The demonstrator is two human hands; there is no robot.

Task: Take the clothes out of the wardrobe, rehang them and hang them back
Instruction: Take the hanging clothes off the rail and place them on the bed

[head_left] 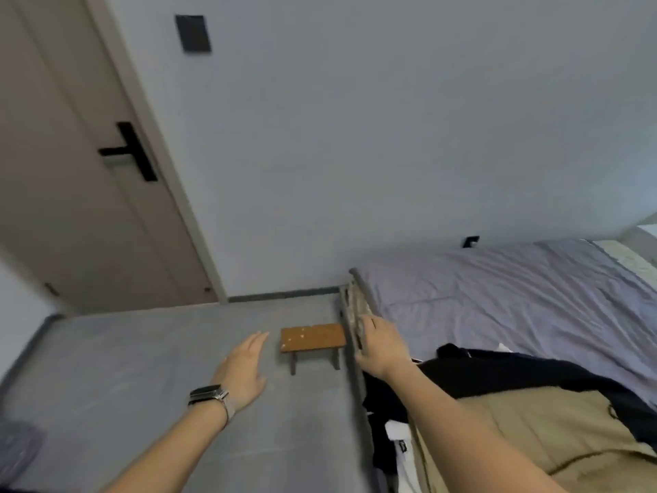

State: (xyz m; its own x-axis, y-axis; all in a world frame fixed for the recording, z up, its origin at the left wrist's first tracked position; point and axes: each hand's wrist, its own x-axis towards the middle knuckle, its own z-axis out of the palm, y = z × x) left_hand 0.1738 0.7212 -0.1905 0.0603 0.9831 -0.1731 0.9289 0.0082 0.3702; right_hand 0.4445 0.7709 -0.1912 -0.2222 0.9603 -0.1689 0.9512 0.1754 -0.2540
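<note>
both arms reach forward over the grey floor (pixel 142 386) at the foot of the bed (pixel 515 297). left hand (pixel 245 368) hangs in the air over the floor, palm down, fingers straight and close together, its grip spread and holding nothing; a dark watch (pixel 208 394) with a metal band sits on that wrist. right hand (pixel 382 348) is at the corner of the bed by the grey metal bed frame (pixel 359 279); its fingers look mostly straight along the mattress edge, but blur hides whether the grip is closed on anything, cannot tell. the clothes lie on the near part of the bed, under and beside the right forearm: a black garment (pixel 515 371) spread across the lilac sheet, draping over the bed's edge toward the floor, with a white patch showing low down, and a tan garment (pixel 533 432) nearest the person, partly under the black one. no wardrobe in view. a small wooden stool (pixel 313 338) stands on the floor just beside the bed corner, between the two hands. brown door (pixel 71 172) with a black handle (pixel 129 151) on the left; a black wall panel (pixel 193 33) high on the pale wall.
</note>
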